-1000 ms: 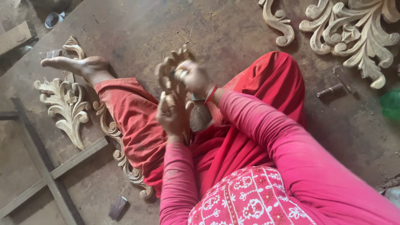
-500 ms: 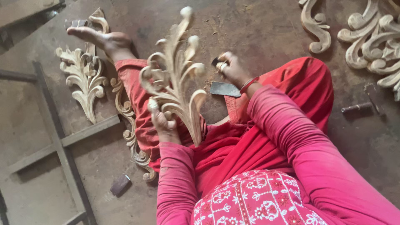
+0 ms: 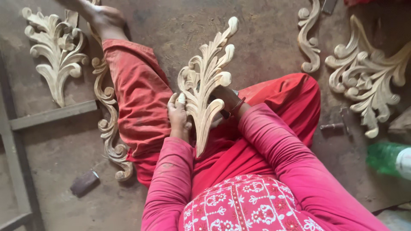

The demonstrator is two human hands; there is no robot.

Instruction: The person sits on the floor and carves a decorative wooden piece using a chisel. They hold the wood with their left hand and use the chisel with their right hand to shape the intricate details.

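Observation:
A pale carved wooden leaf ornament stands upright over my lap, with its tip pointing away from me. My left hand grips its left edge near the lower scrolls, fingers wrapped onto the wood. Most of my right hand is hidden behind the carving's right side, pressed against its back. A small dark flat piece peeks out under that hand. I sit on the floor in red trousers and pink sleeves.
More carved pieces lie on the dusty floor: a leaf at far left, a long scroll strip beside my leg, and scrolls and a big leaf at right. A hammer-like tool, a green bottle, a dark block and a wooden frame are nearby.
The carving has risen from low in my lap to upright. My right hand, which held the dark flat piece beside it, has gone behind the carving. The view has shifted closer.

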